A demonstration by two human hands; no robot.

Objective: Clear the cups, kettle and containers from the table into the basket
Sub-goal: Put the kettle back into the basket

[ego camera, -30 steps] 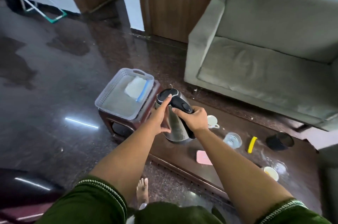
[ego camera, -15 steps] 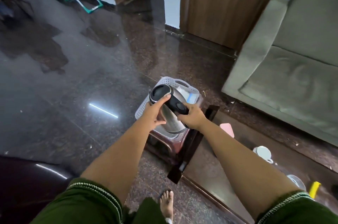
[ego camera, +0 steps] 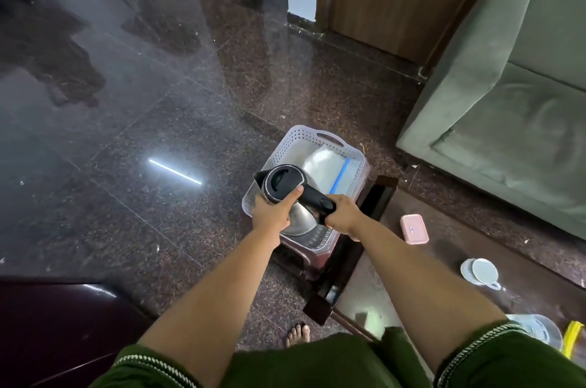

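Observation:
A steel kettle with a black lid and handle is inside the near end of the grey perforated basket, which sits on a small dark stool. My right hand grips the kettle's black handle. My left hand holds the kettle's body, thumb resting on the lid rim. A white container with a blue-edged lid lies at the basket's far end. On the dark table lie a pink container, a white cup on a saucer and a clear glass bowl.
A green sofa stands to the right behind the table. A yellow object lies at the right edge. A dark chair arm is at lower left. My bare foot stands on the glossy dark floor beside the table end.
Both hands carried the kettle from the table leftward over the basket and lowered it into the near end. The view swung left with them.

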